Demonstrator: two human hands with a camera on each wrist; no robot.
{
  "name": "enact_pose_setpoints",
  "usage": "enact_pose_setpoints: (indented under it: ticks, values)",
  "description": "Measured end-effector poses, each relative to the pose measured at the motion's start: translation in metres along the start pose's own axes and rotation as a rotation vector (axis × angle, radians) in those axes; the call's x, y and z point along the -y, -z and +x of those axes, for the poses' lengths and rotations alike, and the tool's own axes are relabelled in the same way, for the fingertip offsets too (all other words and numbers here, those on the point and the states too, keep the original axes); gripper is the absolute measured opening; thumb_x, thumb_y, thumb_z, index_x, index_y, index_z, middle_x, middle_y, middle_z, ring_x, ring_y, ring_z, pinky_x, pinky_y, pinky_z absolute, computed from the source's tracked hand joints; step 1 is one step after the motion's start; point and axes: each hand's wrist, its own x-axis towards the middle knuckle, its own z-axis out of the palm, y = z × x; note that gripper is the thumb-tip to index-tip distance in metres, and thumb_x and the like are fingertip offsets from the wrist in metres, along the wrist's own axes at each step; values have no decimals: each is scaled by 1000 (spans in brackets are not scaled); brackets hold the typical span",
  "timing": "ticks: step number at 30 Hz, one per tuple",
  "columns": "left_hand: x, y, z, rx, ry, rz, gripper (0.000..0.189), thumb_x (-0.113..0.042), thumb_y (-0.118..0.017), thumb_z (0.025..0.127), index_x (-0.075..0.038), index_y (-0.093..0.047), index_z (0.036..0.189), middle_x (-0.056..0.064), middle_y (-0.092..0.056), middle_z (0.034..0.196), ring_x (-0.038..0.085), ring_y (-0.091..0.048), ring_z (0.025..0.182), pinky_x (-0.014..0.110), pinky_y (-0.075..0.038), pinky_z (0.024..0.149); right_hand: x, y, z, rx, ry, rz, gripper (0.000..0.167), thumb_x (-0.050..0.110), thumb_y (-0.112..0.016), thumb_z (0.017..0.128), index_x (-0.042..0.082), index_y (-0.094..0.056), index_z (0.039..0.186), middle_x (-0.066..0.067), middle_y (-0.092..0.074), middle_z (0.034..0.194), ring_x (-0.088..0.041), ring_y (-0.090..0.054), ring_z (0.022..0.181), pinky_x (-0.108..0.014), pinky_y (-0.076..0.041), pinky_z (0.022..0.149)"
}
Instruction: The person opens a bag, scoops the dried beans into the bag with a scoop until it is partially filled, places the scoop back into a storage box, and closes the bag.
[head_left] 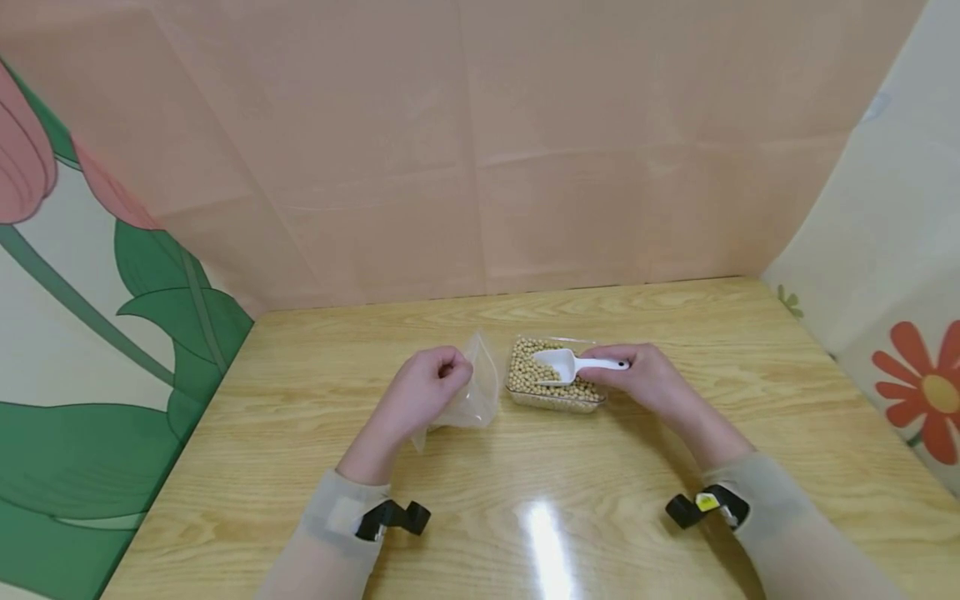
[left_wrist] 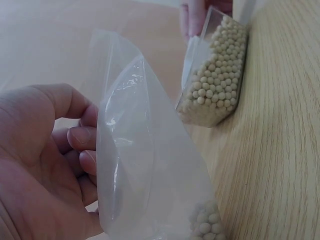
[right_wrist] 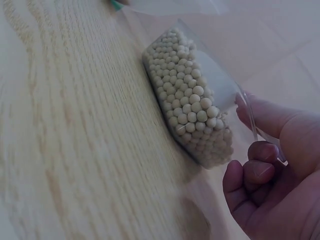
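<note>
My left hand [head_left: 426, 385] pinches the top edge of a clear plastic bag [head_left: 478, 398], which stands partly upright on the table. Some round, pale beans [left_wrist: 207, 226] lie at the bottom of this bag in the left wrist view. To its right is a clear rectangular box [head_left: 558, 404] holding many of the same beans, which look like soybeans. My right hand [head_left: 651, 377] grips the handle of a white scoop [head_left: 564, 365]. The scoop's bowl sits in the box among the beans, and some beans rest at its mouth.
Beneath everything is a wood-grain table [head_left: 300, 383]. A pink cloth [head_left: 480, 167] hangs behind its far edge. Flower-patterned walls [head_left: 922, 367] stand on either side. A band with a black camera [head_left: 393, 518] is on each wrist.
</note>
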Motion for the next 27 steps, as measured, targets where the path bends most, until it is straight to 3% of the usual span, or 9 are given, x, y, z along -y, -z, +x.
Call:
enact_pose_setpoints:
  ticks: [5,13,17,24,27]
  values:
    - [-1,0,0,4,6,-1,23,-16,-60,106,-14,-63,83,-1,-48,71,15,-43,63,32,-39,61,-4,1,0,13,-34,77,52,46,-89,94,16,-80,135,-8,-70,147,-22,-60,127,-28,-49,98]
    - [-1,0,0,11,6,-9,23,-16,-60,106,-13,-64,84,-1,-49,71,16,-43,62,32,-39,61,-7,2,3,11,-52,163,53,39,-89,95,9,-78,137,-7,-75,136,-15,-65,111,-26,-54,89]
    - [0,0,0,10,2,-8,23,-15,-59,106,-13,-64,84,-1,-48,70,16,-43,62,32,-39,61,-9,4,4,14,-62,179,55,38,-89,95,9,-76,139,-5,-76,132,-14,-66,106,-28,-55,88]
    - [2,-2,0,13,1,-4,22,-15,-59,105,-14,-65,85,-1,-49,71,15,-43,62,30,-39,60,-7,8,3,13,-80,194,57,39,-88,96,8,-74,142,-6,-74,140,-16,-68,112,-34,-57,94]
    - [1,-4,0,16,4,-3,22,-15,-59,106,-14,-66,85,-1,-50,71,15,-44,62,30,-39,60,-6,9,3,14,-83,208,57,39,-88,96,9,-74,142,-4,-76,132,-19,-67,110,-36,-56,93]
